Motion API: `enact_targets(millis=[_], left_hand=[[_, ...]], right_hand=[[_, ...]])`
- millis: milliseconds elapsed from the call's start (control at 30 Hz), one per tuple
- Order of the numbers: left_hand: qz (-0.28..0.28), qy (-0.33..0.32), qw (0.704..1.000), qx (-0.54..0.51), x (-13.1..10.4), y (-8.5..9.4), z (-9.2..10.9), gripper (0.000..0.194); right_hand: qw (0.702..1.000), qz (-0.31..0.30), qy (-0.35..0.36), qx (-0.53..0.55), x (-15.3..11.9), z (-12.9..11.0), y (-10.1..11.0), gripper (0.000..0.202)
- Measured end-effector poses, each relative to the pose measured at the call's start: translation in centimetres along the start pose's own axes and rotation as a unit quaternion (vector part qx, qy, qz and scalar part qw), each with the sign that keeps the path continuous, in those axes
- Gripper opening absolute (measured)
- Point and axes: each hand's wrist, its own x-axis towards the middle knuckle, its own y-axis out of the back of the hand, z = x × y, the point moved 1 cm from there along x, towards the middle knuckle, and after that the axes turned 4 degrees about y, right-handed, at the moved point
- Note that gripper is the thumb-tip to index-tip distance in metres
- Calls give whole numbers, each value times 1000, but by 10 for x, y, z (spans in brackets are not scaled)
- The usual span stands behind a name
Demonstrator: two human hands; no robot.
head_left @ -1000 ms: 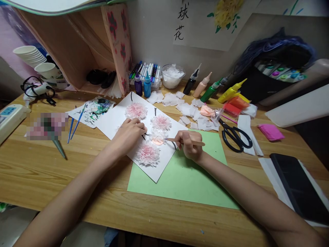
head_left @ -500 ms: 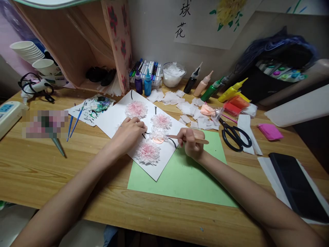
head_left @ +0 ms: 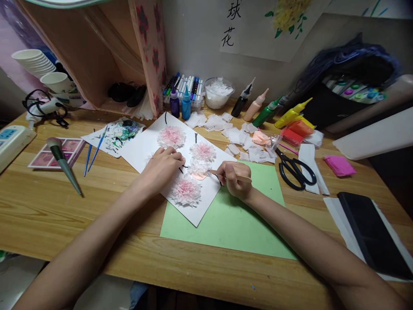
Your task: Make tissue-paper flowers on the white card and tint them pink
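My left hand (head_left: 165, 168) lies palm down on the white paper (head_left: 194, 216), its fingers loosely bent and partly covering a flower at the left. In my right hand (head_left: 235, 177) is a flat wooden craft stick (head_left: 244, 178), pinched by the fingers. The stick's tip reaches the lower edge of a white tissue flower (head_left: 199, 166), beside a patch of peach clay (head_left: 199, 175). Pink-and-white tissue flowers stand around it: one above (head_left: 203, 152), one below (head_left: 186, 191) and one farther back (head_left: 171, 136). Short black stem lines show on the paper.
Green paper (head_left: 251, 224) lies under the white sheet. Torn tissue pieces (head_left: 237, 135), paint bottles (head_left: 256, 105) and a bowl of white scraps (head_left: 218, 92) are behind. Black scissors (head_left: 295, 170) and a black case (head_left: 371, 232) lie right; brushes (head_left: 97, 148) and a makeup palette (head_left: 58, 156) left.
My right hand has shifted slightly left and the craft stick with it, so less of its end sticks out behind the hand. My left hand stays in place.
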Motion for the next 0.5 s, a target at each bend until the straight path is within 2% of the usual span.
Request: enact_targets(millis=[167, 267, 367, 433, 500], left_hand=[[13, -8, 1000, -13, -1, -2, -1, 26], [19, -10, 1000, -18, -1, -3, -3, 24], [17, -10, 1000, -20, 0, -4, -3, 23], [16, -8, 1000, -22, -1, -3, -3, 23], [17, -6, 999, -27, -1, -3, -3, 25]], right_hand=[[999, -9, -46, 0, 8, 1, -3, 57], [991, -13, -129, 34, 17, 2, -8, 60], [970, -8, -219, 105, 22, 5, -8, 60], [958, 15, -242, 151, 24, 8, -2, 59], [958, 64, -231, 158, 27, 14, 13, 60]])
